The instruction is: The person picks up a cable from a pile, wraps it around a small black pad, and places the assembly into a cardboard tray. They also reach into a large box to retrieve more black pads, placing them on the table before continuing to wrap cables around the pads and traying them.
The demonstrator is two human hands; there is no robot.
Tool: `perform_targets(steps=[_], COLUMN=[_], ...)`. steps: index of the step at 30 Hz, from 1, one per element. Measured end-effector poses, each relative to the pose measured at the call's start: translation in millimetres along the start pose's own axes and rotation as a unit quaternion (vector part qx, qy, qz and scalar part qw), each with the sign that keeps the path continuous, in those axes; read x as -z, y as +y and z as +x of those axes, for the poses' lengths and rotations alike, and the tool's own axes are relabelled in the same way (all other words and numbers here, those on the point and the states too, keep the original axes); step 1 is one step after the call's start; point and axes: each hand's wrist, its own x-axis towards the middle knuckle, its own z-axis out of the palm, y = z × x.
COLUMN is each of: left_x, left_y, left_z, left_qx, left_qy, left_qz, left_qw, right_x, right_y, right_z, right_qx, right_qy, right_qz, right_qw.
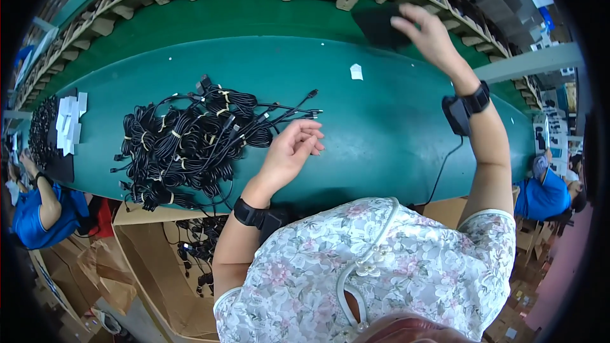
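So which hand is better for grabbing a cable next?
Probably the left hand: it's right beside the cables and looks empty. The right hand is farther off, by the black flat thing.

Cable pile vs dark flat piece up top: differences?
Make-up: the cable pile is many tied coils; the flat piece looks like one panel.
Size: the cable pile spans more of the picture than the flat piece.
Place: the flat piece is by the right hand, the cable pile by the left hand.
Both are dark.
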Motion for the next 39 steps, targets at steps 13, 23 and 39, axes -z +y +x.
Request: perform_targets(steps=[13, 23, 39], left_x=[-3, -2, 2], left_y=[11, 11, -6], left_z=[-5, -5, 8], left_qx=[0.009, 0.003, -0.011], left_qy=[-0.038, -0.049, -0.044], left_qz=[-0.048, -0.050, -0.002], left_qw=[0.998, 0.998, 0.999], right_x=[-75, -91, -160], right_y=[133, 11, -183], right_z=[154, 136, 43], right_qx=[-0.337, 0.062, 0.170], right_qy=[0.033, 0.121, -0.166], right_qz=[0.256, -0.152, 0.064], right_qw=[0.905, 0.979, 0.969])
